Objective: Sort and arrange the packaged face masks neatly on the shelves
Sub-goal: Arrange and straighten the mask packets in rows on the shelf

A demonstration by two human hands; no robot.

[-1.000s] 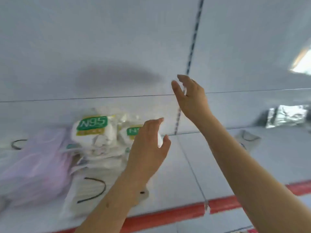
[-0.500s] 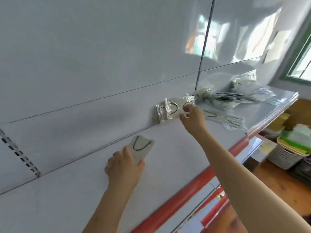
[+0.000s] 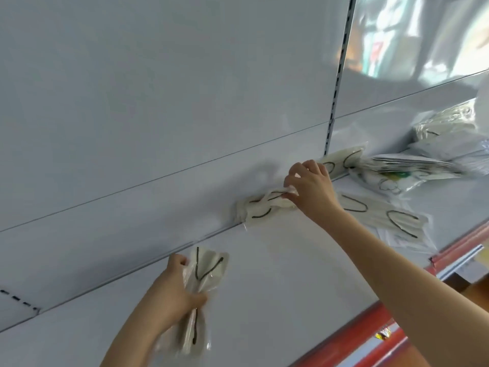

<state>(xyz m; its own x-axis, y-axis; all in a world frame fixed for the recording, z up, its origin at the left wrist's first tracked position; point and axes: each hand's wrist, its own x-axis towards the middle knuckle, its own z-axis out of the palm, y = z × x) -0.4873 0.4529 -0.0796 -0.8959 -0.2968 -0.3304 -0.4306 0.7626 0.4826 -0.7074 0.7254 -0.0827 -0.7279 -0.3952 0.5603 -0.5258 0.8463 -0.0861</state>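
Since half a second ago, the bundle of packaged masks [image 3: 267,205] by the back panel is pinched and tipped over by the right hand [image 3: 311,188]. The left hand's [image 3: 172,290] grip holds another mask packet [image 3: 203,276] — now lifted off the shelf [image 3: 277,274] — so gathering is underway.

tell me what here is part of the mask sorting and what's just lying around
Part of the job:
- mask packs in the left hand
- mask packs under the right hand
- loose mask packs on the shelf
- pile of packs at the far right
- shelf

Just there:
- slotted upright rail
- back panel
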